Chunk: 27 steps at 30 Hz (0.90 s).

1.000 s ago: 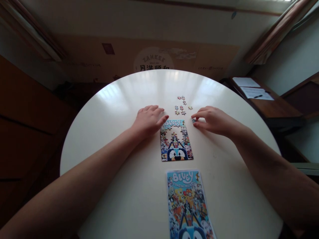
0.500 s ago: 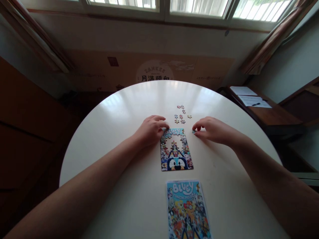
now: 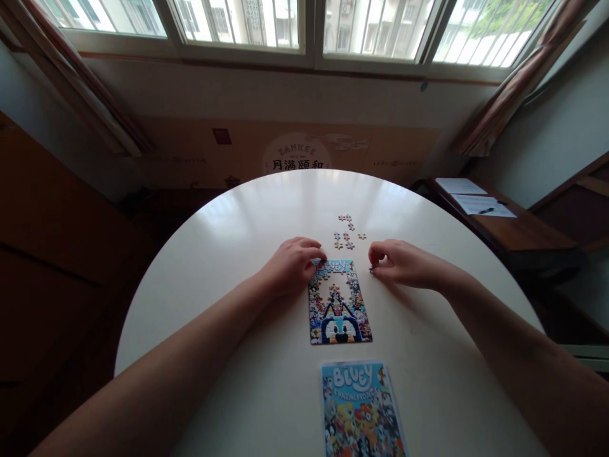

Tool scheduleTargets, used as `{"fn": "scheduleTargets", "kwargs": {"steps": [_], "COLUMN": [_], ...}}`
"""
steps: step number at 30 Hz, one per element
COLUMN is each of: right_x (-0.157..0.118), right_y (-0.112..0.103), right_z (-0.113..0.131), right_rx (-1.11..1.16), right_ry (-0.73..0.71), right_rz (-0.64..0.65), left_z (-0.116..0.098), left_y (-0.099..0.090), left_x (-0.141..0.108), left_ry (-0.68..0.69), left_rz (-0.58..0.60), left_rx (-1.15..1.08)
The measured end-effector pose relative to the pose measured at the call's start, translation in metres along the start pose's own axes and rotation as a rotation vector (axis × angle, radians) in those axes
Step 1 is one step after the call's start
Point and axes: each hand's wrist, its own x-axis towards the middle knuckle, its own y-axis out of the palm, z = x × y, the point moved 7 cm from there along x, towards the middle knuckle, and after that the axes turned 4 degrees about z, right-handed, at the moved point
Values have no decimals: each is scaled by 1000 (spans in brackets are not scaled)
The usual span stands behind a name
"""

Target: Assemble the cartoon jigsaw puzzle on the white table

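Observation:
On the round white table lies a jigsaw puzzle (image 3: pixel 340 327), mostly assembled, with a gap in its upper middle. My left hand (image 3: pixel 295 261) rests at the puzzle's upper left corner, its bent fingers touching the edge and nothing lifted in them. To the right of the puzzle, my right hand (image 3: pixel 404 261) pinches a small puzzle piece (image 3: pixel 372 269) between thumb and finger, just over the tabletop. Several loose puzzle pieces (image 3: pixel 346 237) lie beyond the puzzle, apart from one another or in small groups.
Nearer to me lies a reference picture (image 3: pixel 359 400) with the same colourful design, cut off by the frame's lower edge. A wooden side table (image 3: pixel 514 228) with papers (image 3: pixel 483 205) and a pen stands at the right. Windows and curtains are at the back.
The view has tilted up slightly, so everything sits lower in the picture. My right hand has turned the pinched piece a little. My left hand stays at the puzzle's corner.

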Motion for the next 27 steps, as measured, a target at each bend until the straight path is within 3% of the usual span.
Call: {"fn": "scheduleTargets", "kwargs": {"steps": [5, 10, 17, 21, 27], "right_x": [1, 6, 16, 19, 16], "right_y": [2, 14, 36, 38, 32], "right_z": [9, 29, 41, 41, 54], "right_rx": [239, 404, 368, 348, 109], "right_ry": [-119, -217, -191, -196, -316], "right_rz": [-11, -170, -332, -342, -404], "left_z": [-1, -2, -3, -3, -4], "left_y": [1, 1, 1, 1, 2], "left_x": [0, -1, 0, 0, 0], "left_ry": [32, 26, 9, -3, 2], "left_rz": [-17, -34, -35, -25, -26], "left_rx": [6, -16, -23, -21, -17]}}
